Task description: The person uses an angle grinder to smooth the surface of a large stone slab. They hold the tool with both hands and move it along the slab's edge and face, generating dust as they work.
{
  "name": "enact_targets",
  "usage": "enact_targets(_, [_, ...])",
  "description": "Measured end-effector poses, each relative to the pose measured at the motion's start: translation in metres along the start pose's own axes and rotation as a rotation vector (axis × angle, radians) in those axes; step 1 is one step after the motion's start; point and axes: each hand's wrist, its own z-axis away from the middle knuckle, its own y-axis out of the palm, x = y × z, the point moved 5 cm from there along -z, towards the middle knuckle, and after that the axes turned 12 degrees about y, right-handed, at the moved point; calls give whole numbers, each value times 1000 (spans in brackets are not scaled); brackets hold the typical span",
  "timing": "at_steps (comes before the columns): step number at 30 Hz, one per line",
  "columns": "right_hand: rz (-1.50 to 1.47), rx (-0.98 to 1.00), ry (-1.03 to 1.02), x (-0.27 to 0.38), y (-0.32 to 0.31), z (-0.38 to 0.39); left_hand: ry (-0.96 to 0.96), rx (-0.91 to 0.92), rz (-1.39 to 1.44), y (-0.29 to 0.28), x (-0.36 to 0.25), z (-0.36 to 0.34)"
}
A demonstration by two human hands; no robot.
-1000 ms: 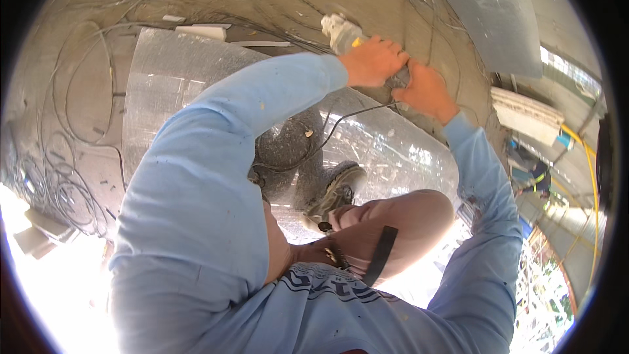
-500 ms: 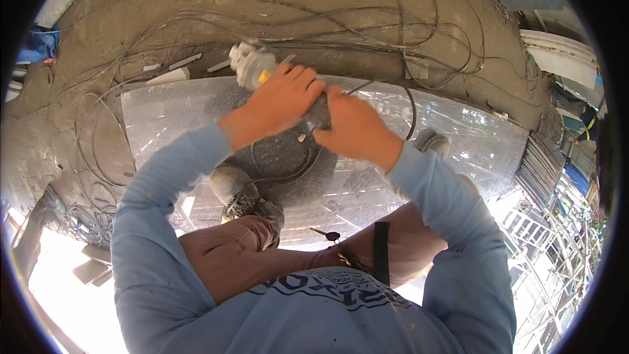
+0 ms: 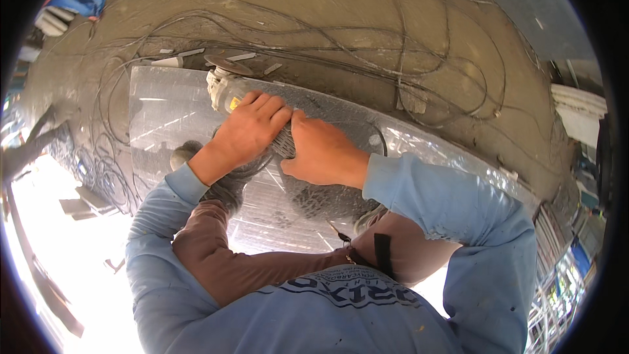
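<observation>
the angle grinder [image 3: 219,90] has swung over to the person's left and in closer to the body; a second ago its head looked to be out past the far edge of the shiny grey sheet [image 3: 157,105], over the brown floor [image 3: 314,0], and now its head is by that far edge, near the sheet's left end; the round disc [image 3: 226,65] shows plainly now, when before it was hidden or blurred; it seems to be up off the sheet, so my guess is that it is not cutting at this moment, but i can't tell if it is spinning; the left hand [image 3: 252,128] is wrapped tight round the tool just behind its head, knuckles up; the right hand [image 3: 321,149] is closed round the back end, and the two hands meet or nearly meet; both arms reach forward, elbows bent out wide.
</observation>
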Motion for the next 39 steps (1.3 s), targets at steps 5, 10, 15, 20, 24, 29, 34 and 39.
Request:
enact_targets(5, [-35,-8,-109,-26,0,9,-145,92,10,3,-23,-18])
enact_targets(10, [-47,53,-216,-17,12,28,-264,106,-32,-13,-59,-10])
enact_targets(15, [-58,104,-314,-10,4,53,-336,185,-127,-53,-90,-21])
enact_targets(20, [-15,45,-307,-20,13,47,-325,96,-215,-39,-95,-17])
enact_targets(24, [43,-106,-265,-80,18,16,-227,128,-165,34,-66,-34])
enact_targets(29, [151,-55,-129,-100,21,8,-204,95,-92,80,-63,-29])
enact_targets(34, [265,-210,-96,-123,16,-18,-178,46,-156,118,-34,-49])
enact_targets(39, [279,-216,-68,-130,17,-44,-230,20,-122,147,-15,-44])
